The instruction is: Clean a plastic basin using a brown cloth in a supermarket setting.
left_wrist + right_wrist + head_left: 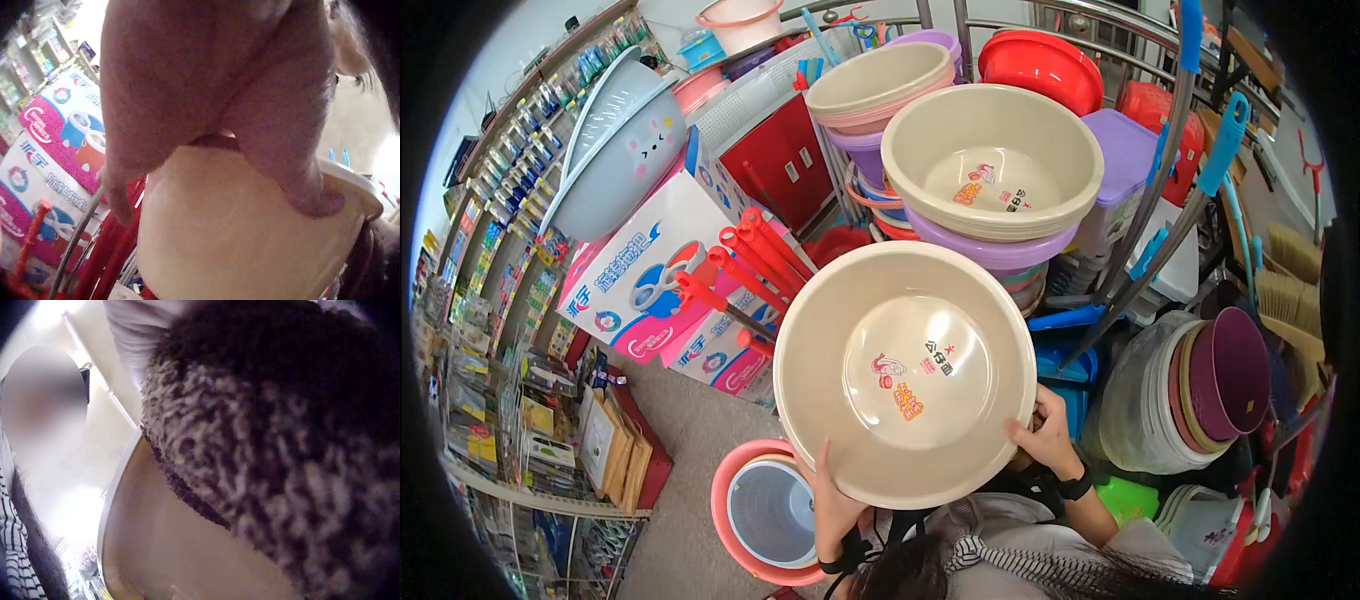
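Observation:
Both hands hold a large beige plastic basin [830, 350] in front of the body, its inside with printed pictures and lettering facing up. My left hand [833, 505] grips the near left rim, thumb over the edge. On the right side, my right hand [1050, 437] pinches the rim with its thumb inside. From below, the left wrist view shows the left hand [212, 94] spread against the outer wall of the basin [244, 244]. A dark fuzzy band [237, 456] blocks much of the right wrist view, with the basin's outer side [169, 544] behind it.
Just beyond stands a stack of matching beige basins [900, 170] on purple ones. Pink and blue baskets [725, 510] sit on the floor at left. Red-handled tools [750, 250] and boxes [630, 270] lie left, nested buckets [1230, 370] and long blue-ended poles [1140, 180] right.

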Demonstrator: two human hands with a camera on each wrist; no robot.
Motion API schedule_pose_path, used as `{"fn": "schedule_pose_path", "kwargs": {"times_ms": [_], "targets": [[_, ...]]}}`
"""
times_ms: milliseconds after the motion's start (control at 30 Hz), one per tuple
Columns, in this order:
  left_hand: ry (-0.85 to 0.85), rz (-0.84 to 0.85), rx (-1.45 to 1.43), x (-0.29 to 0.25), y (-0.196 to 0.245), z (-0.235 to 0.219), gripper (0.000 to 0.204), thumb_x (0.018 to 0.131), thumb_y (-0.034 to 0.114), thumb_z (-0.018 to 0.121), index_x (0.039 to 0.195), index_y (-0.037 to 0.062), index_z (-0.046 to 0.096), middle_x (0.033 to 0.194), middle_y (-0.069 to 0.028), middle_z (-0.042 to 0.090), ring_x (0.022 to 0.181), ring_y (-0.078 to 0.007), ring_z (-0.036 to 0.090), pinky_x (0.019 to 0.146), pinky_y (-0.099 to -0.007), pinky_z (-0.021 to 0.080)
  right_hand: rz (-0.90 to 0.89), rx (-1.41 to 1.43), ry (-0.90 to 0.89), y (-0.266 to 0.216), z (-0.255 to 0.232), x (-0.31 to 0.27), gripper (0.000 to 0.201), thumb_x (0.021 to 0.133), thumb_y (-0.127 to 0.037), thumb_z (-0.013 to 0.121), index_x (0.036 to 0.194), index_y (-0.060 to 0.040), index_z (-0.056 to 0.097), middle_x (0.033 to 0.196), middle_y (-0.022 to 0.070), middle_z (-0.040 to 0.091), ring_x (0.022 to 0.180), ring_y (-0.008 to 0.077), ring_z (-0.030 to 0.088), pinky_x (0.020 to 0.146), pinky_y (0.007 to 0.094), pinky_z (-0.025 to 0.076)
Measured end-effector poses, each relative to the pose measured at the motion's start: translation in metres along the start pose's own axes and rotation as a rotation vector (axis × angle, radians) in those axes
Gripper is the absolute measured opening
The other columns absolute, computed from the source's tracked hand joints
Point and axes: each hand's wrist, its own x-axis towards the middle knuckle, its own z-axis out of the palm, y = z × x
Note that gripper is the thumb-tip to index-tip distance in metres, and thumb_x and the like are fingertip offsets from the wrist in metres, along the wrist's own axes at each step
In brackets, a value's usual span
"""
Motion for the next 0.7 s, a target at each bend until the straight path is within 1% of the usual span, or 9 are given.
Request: {"fn": "schedule_pose_path", "kwargs": {"times_ms": [67, 167, 233, 333, 367, 433, 567, 633, 700], "targets": [[-0.255, -0.366, -0.582, -0.017, -0.024, -0.01, 0.102, 0.066, 0.012, 0.089, 0.15, 0.0106, 0.03, 0.157, -0.0236, 0.016, 0.142, -0.0402, 0.032, 0.116, -0.0486, 0.028, -0.044, -0.045, -0.005, -0.007, 0.0, -0.003, 0.048, 0.08, -0.006, 0.074, 0.123, 0.0054, 0.057, 0.109, 0.0074, 0.067, 0.096, 0.0116, 0.064, 0.087, 0.0267, 0.051], [-0.43, -0.155, -0.779, -0.031, -0.037, -0.043, 0.094, 0.072, -0.006, 0.076, 0.15, 0.0046, 0.025, 0.152, -0.0195, 0.027, 0.14, -0.0326, 0.036, 0.116, -0.046, 0.028, -0.136, -0.008, 0.111, -0.012, -0.004, -0.008, 0.048, 0.079, -0.009, 0.074, 0.121, 0.0063, 0.058, 0.103, 0.0075, 0.067, 0.091, 0.0115, 0.064, 0.083, 0.0256, 0.051], [-0.353, -0.106, -0.876, -0.023, -0.02, -0.053, 0.075, 0.079, -0.008, 0.065, 0.146, 0.0032, 0.033, 0.147, -0.0181, 0.035, 0.138, -0.0318, 0.038, 0.117, -0.0436, 0.025, -0.169, -0.029, 0.087, -0.028, -0.008, -0.01, 0.046, 0.076, -0.011, 0.075, 0.116, 0.0072, 0.06, 0.099, 0.0068, 0.068, 0.087, 0.0108, 0.064, 0.079, 0.0248, 0.051], [-0.136, -0.168, -0.529, -0.004, -0.011, -0.058, 0.035, 0.096, 0.001, 0.051, 0.131, 0.0035, 0.049, 0.146, -0.0147, 0.037, 0.137, -0.0294, 0.035, 0.115, -0.0393, 0.023, -0.253, -0.093, 0.106, -0.055, -0.006, -0.009, 0.047, 0.071, -0.018, 0.077, 0.108, 0.0089, 0.062, 0.093, 0.0075, 0.068, 0.081, 0.0097, 0.062, 0.074, 0.0224, 0.049], [-0.139, -0.169, -0.534, 0.008, 0.001, -0.057, 0.035, 0.096, 0.001, 0.051, 0.131, 0.0035, 0.049, 0.146, -0.0147, 0.037, 0.137, -0.0294, 0.035, 0.115, -0.0393, 0.023, -0.32, -0.149, 0.12, -0.067, -0.005, -0.006, 0.048, 0.07, -0.02, 0.077, 0.105, 0.0093, 0.063, 0.092, 0.008, 0.068, 0.08, 0.0094, 0.062, 0.073, 0.0216, 0.048], [0.102, -0.025, -0.524, 0.033, 0.024, -0.056, 0.025, 0.099, 0.003, 0.05, 0.124, 0.0044, 0.051, 0.14, -0.0145, 0.041, 0.13, -0.0268, 0.04, 0.112, -0.0377, 0.027, -0.475, -0.206, 0.23, -0.099, 0.001, 0.009, 0.047, 0.071, -0.022, 0.076, 0.103, 0.0091, 0.061, 0.085, 0.0057, 0.063, 0.075, 0.0098, 0.058, 0.07, 0.0228, 0.046], [0.254, 0.13, -0.614, 0.087, 0.055, -0.062, 0.018, 0.101, 0.008, 0.048, 0.119, 0.0048, 0.05, 0.132, -0.0127, 0.044, 0.121, -0.0238, 0.045, 0.105, -0.0355, 0.033, -0.659, -0.23, 0.343, -0.167, 0.011, 0.042, 0.037, 0.083, -0.018, 0.068, 0.107, 0.0079, 0.058, 0.093, 0.0031, 0.058, 0.082, 0.0078, 0.054, 0.072, 0.0222, 0.044], [0.299, 0.29, -0.772, 0.113, 0.068, -0.073, 0.016, 0.102, 0.009, 0.046, 0.117, 0.0043, 0.049, 0.122, -0.0113, 0.05, 0.109, -0.0196, 0.051, 0.097, -0.0318, 0.039, -0.638, -0.246, 0.386, -0.195, 0.012, 0.059, 0.028, 0.088, -0.013, 0.064, 0.108, 0.0066, 0.058, 0.09, 0.0003, 0.06, 0.078, 0.0045, 0.054, 0.07, 0.0189, 0.043], [0.334, 0.278, -0.838, 0.137, 0.092, -0.081, 0.017, 0.102, 0.01, 0.046, 0.118, 0.0041, 0.048, 0.119, -0.0115, 0.053, 0.106, -0.0189, 0.054, 0.095, -0.0309, 0.042, -0.643, -0.109, 0.33, -0.219, 0.016, 0.081, 0.033, 0.09, -0.018, 0.066, 0.113, 0.0055, 0.06, 0.096, 0.0028, 0.066, 0.082, 0.005, 0.059, 0.072, 0.0199, 0.046]]}}
